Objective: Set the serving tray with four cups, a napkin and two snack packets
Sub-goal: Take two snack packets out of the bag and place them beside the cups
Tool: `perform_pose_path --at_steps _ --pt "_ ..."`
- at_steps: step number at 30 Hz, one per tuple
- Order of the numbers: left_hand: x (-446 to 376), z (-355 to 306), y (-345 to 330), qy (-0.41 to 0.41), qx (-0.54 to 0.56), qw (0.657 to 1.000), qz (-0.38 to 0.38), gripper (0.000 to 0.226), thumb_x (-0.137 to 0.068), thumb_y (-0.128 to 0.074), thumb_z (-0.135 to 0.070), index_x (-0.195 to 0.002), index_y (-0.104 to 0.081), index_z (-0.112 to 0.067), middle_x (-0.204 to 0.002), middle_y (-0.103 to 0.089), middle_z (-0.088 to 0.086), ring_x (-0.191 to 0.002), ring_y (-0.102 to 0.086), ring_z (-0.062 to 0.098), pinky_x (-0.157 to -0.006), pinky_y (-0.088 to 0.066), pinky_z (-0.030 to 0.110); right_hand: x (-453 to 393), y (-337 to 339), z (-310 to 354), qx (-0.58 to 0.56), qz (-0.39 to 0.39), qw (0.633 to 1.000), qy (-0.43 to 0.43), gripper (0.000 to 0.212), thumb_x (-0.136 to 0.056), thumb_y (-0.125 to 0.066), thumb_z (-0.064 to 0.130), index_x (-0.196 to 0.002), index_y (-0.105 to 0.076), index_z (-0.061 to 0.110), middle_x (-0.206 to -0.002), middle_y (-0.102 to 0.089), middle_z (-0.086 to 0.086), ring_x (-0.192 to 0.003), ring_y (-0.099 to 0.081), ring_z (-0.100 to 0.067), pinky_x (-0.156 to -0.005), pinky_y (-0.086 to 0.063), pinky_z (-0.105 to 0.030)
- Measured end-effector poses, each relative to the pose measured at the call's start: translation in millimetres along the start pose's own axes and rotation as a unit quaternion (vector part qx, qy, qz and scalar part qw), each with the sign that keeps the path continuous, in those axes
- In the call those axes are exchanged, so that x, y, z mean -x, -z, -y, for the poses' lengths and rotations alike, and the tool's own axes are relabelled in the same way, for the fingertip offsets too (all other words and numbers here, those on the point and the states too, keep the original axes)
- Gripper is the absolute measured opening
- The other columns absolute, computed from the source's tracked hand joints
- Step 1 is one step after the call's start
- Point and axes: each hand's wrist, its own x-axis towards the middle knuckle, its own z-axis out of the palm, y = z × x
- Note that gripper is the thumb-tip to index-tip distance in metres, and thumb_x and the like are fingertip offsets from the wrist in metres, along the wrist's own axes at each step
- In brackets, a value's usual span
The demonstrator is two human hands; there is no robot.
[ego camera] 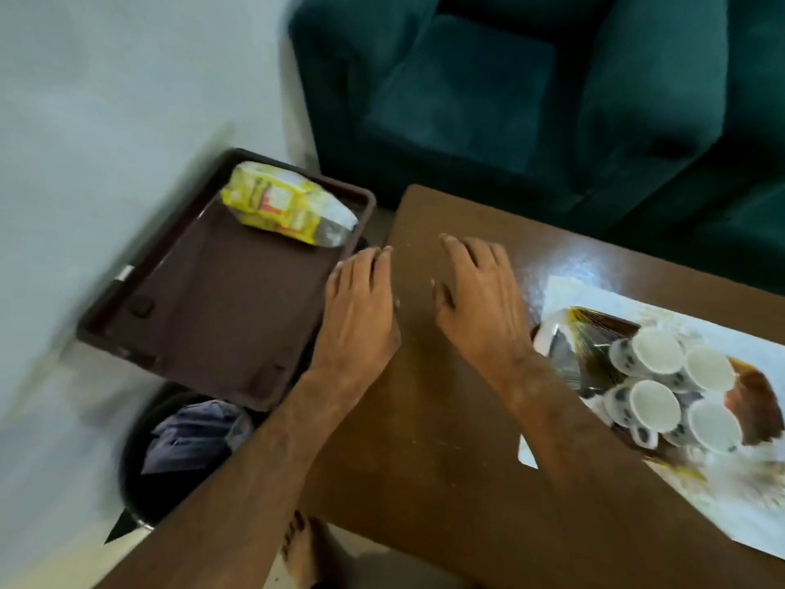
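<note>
Hands — left hand point(361, 299), right hand point(478, 297) — flat, fingers spread, empty, between brown plastic tray point(221, 299) holding yellow snack packet point(284, 206) and four white cups point(675, 393).

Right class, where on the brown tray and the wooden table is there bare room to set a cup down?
Most of the brown tray is bare, from the yellow snack packet at its far end to its near rim. The wooden table is bare around the left hand and right hand. It is crowded at the right, where four cups cluster on the printed mat.
</note>
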Motion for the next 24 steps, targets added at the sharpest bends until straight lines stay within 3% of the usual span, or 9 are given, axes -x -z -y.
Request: perform_pose_path --at_steps 7,11,15,19,22,24 --pt "-22.7 109.0 22.6 0.060 0.020 0.998 -0.005 0.069 -0.091 -0.069 -0.014 -0.152 -0.040 -0.002 -0.153 -0.046 0.020 -0.146 -0.043 0.035 -0.121 -0.037 0.051 -73.4 -57.4 102.3 -0.026 0.047 0.998 0.027 0.055 -0.093 -0.064 0.017 -0.144 -0.050 0.005 -0.134 -0.058 -0.016 -0.120 -0.053 -0.032 -0.103 -0.046 -0.041" --pt "-37.6 148.0 20.7 0.065 0.047 0.997 -0.009 0.066 -0.089 -0.067 -0.010 -0.150 -0.043 -0.001 -0.149 -0.050 0.019 -0.141 -0.047 0.035 -0.118 -0.040 0.050 -119.9 -91.6 133.6 -0.044 0.074 0.996 -0.007 0.053 -0.092 -0.067 0.022 -0.140 -0.051 0.005 -0.133 -0.057 -0.016 -0.122 -0.054 -0.033 -0.100 -0.045 -0.040" --pt "-57.5 175.9 14.1 0.087 0.113 0.990 -0.009 0.059 -0.095 -0.063 -0.011 -0.149 -0.042 0.000 -0.150 -0.047 0.019 -0.142 -0.044 0.033 -0.118 -0.036 0.040 -165.7 -119.1 143.8 -0.062 0.084 0.993 -0.054 0.059 -0.093 -0.068 0.033 -0.142 -0.049 0.006 -0.139 -0.055 -0.017 -0.130 -0.051 -0.032 -0.108 -0.035 -0.037" --pt "-74.9 191.3 7.1 0.182 0.254 0.950 -0.022 0.052 -0.096 -0.066 -0.012 -0.144 -0.047 -0.005 -0.143 -0.050 0.014 -0.135 -0.050 0.028 -0.105 -0.036 0.024 -190.9 -140.5 142.1 -0.108 0.092 0.981 -0.130 0.057 -0.098 -0.063 0.040 -0.140 -0.052 0.004 -0.138 -0.060 -0.018 -0.130 -0.055 -0.033 -0.106 -0.042 -0.039" --pt "-84.5 199.4 1.7 0.274 0.350 0.896 -0.011 0.046 -0.096 -0.068 -0.015 -0.138 -0.052 -0.006 -0.138 -0.055 0.014 -0.126 -0.059 0.033 -0.107 -0.045 0.035 -194.3 -147.7 143.9 -0.125 0.096 0.972 -0.173 0.060 -0.094 -0.067 0.040 -0.142 -0.052 0.007 -0.136 -0.064 -0.015 -0.129 -0.058 -0.032 -0.105 -0.048 -0.044" --pt "-85.2 203.5 -0.1 0.304 0.377 0.875 -0.028 0.044 -0.094 -0.070 -0.016 -0.134 -0.054 -0.006 -0.135 -0.057 0.012 -0.122 -0.061 0.032 -0.102 -0.045 0.035 -189.9 -150.1 147.4 -0.151 0.101 0.964 -0.194 0.062 -0.089 -0.073 0.039 -0.138 -0.056 0.005 -0.131 -0.067 -0.015 -0.124 -0.061 -0.032 -0.101 -0.051 -0.043"
